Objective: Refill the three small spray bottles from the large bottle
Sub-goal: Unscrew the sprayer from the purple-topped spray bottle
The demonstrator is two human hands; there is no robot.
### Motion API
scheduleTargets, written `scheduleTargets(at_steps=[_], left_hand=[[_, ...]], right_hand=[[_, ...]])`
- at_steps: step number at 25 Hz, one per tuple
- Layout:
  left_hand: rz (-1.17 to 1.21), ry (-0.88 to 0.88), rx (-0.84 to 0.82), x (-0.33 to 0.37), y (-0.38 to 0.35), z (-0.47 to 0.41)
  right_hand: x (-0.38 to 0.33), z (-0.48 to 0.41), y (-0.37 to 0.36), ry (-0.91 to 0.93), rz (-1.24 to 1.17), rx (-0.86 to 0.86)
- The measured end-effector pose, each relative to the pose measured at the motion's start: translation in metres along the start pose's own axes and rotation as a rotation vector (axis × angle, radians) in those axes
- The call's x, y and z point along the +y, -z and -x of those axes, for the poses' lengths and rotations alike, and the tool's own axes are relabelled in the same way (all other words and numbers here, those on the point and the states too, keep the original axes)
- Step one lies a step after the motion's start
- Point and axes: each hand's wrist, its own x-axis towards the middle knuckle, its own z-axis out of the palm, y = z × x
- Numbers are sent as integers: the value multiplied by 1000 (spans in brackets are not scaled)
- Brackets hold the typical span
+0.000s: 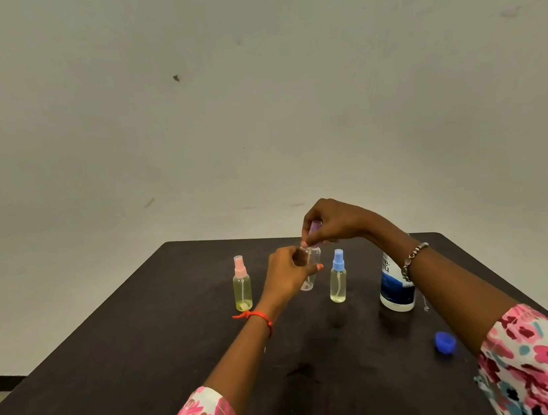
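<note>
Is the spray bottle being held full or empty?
Apparently empty: the held bottle looks clear, whereas the pink-topped bottle and blue-topped bottle show yellowish liquid.

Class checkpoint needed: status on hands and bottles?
Left hand grips small clear plastic spray bottle; right hand pinches its purple pump top. Nothing blocks them.

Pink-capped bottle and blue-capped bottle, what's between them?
In the head view, a clear small bottle held by the left hand, with the right hand pinching its purple cap.

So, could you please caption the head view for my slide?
Left hand holds the clear spray bottle while the right hand grips its purple sprayer top.
</note>
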Motion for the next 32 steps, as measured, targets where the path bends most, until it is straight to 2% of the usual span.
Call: scheduleTargets(at_steps=[2, 6, 8, 11, 15, 20, 22, 25, 29, 30, 32], left_hand=[[-9, 4, -12, -2, 0, 0], [-36, -1, 5, -6, 1, 2], [-53, -7, -4, -7, 2, 2], [-62, -2, -13, -10, 4, 3], [-64, 1, -15, -11, 3, 5], [-58, 41, -41, -15, 5, 6], [-58, 61, -45, -20, 6, 8], [-22, 112, -10, -26, 8, 10], [44, 174, 136, -33, 14, 11], [54, 184, 164, -34, 16, 10], [80, 200, 206, -36, 16, 10]], right_hand=[[-1, 2, 2, 44, 22, -76], [-4, -1, -6, -69, 76, 18], [-4, -1, -5, -80, 98, -14], [-8, 1, -2, -3, 77, -94], [-7, -3, -12, -84, 95, -31], [-7, 4, -7, 30, 65, -89], [-7, 7, -5, 53, 64, -29], [0, 14, -4, 22, -32, 163], [17, 29, -30, -83, -359, 378], [21, 34, -44, -104, -373, 397], [34, 43, -76, -128, -243, 403]])
